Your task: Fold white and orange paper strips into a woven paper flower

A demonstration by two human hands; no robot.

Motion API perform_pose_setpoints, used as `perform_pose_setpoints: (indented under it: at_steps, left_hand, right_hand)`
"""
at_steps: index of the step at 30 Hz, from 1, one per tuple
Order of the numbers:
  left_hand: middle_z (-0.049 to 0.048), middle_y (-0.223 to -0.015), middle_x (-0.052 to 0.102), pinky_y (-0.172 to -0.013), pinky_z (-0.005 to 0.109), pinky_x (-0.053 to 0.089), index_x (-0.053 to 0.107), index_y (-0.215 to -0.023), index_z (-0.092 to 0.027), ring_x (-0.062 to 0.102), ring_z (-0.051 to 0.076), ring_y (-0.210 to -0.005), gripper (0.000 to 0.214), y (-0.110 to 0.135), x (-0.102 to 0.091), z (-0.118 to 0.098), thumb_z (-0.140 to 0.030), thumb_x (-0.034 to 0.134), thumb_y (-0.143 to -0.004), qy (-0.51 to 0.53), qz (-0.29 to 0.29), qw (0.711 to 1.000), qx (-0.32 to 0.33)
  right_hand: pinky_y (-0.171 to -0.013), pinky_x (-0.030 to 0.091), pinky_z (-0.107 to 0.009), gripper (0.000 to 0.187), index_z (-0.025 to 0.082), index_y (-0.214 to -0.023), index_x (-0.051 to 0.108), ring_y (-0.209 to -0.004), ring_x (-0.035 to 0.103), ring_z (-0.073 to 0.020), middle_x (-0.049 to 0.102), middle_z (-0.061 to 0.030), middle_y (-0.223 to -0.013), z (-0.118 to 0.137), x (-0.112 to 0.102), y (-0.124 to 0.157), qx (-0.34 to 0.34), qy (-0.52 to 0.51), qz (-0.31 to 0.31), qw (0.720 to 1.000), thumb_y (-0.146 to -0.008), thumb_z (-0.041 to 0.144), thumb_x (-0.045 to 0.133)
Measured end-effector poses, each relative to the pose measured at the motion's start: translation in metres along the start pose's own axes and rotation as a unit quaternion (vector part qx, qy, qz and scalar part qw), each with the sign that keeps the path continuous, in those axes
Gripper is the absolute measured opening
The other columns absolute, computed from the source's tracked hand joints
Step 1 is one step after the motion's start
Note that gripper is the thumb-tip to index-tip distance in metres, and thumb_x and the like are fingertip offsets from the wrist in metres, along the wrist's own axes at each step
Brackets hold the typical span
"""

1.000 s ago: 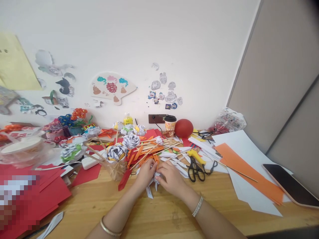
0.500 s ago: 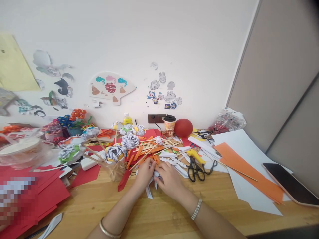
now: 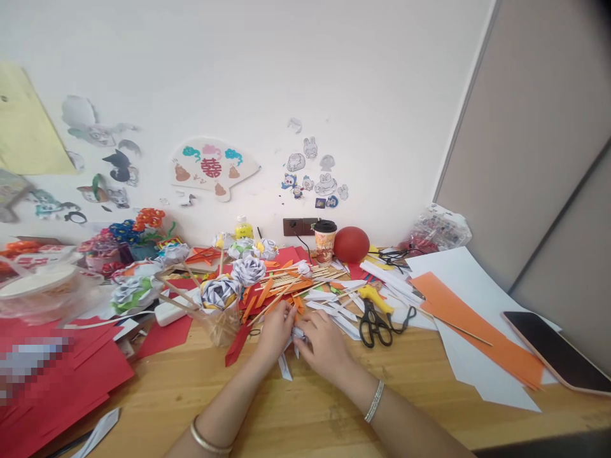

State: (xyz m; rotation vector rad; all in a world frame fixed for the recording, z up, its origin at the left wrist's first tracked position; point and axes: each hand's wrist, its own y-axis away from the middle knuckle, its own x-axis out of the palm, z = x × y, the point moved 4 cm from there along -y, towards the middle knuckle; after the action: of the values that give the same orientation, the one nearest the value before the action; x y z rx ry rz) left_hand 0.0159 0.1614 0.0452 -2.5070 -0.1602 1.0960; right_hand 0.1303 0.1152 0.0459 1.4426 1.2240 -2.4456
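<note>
Close together over the middle of the table, my left hand (image 3: pixel 278 331) and my right hand (image 3: pixel 323 338) both have bent fingers closed on a piece of folded white paper (image 3: pixel 298 333). Most of that paper is hidden by the fingers. A white paper strip (image 3: pixel 285 367) points down toward me below the left fingers. Just beyond my hands lie wooden sticks (image 3: pixel 286 280) and orange folded paper pieces (image 3: pixel 263 293). To the left, white paper flowers (image 3: pixel 220 291) stand on sticks in a clear cup (image 3: pixel 224 326). Black-handled scissors (image 3: pixel 375 324) rest to the right of my right hand.
Red paper sheets (image 3: pixel 90 375) spread at left. A yellow hot-glue gun (image 3: pixel 377 299), a paper coffee cup (image 3: pixel 325 245) and a red balloon (image 3: pixel 352 245) are toward the back. Orange paper (image 3: pixel 482 331), white sheets (image 3: pixel 458 273) and a phone (image 3: pixel 554 350) lie at right.
My hands stay at the paper; the fingers of my right hand have shifted very slightly. At far left, the blurred patch over the red sheets has moved back toward the left edge.
</note>
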Motion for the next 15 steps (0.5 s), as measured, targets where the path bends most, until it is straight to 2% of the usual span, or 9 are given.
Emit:
perform_pose_setpoints:
  at_steps: [4,9,12,15]
  left_hand:
    - [0.0019,-0.064,0.057,-0.059,0.026,0.038,0.047,-0.065,-0.018,0.054,0.016,-0.062,0.020,-0.001,-0.001,0.004,-0.029,0.037,-0.079,-0.010,-0.014,1.000,-0.005]
    - [0.0008,-0.063,0.055,-0.057,0.025,0.038,0.046,-0.066,-0.018,0.053,0.016,-0.061,0.022,-0.003,-0.002,0.006,-0.033,0.037,-0.079,0.028,0.001,1.000,-0.012]
    - [0.0005,-0.063,0.054,-0.057,0.025,0.037,0.047,-0.067,-0.017,0.052,0.016,-0.060,0.022,-0.003,-0.004,0.005,-0.033,0.037,-0.078,0.044,0.004,0.999,-0.016]
    - [-0.0006,-0.063,0.053,-0.057,0.024,0.038,0.048,-0.068,-0.017,0.050,0.014,-0.059,0.020,-0.002,-0.004,-0.001,-0.032,0.038,-0.078,0.079,0.035,0.996,0.016]
  right_hand:
    - [-0.072,0.040,-0.033,0.020,0.018,-0.093,0.059,-0.085,0.048,-0.0210,0.058,-0.0065,-0.086,0.002,-0.003,0.000,-0.010,-0.024,0.005,1.000,-0.075,0.024,0.055]
    - [-0.076,0.040,-0.032,0.021,0.019,-0.098,0.058,-0.089,0.048,-0.0194,0.060,-0.0065,-0.092,-0.002,-0.015,-0.001,0.021,-0.085,-0.043,0.995,-0.079,0.022,0.049]
    - [-0.076,0.039,-0.031,0.017,0.019,-0.085,0.062,-0.085,0.050,-0.0176,0.062,-0.0046,-0.085,-0.004,-0.019,-0.002,-0.002,-0.121,-0.036,0.992,-0.082,0.021,0.045]
    - [-0.075,0.040,-0.032,0.021,0.019,-0.077,0.062,-0.081,0.051,-0.0176,0.062,-0.0042,-0.078,-0.012,-0.021,-0.004,0.025,-0.138,-0.061,0.988,-0.083,0.020,0.042]
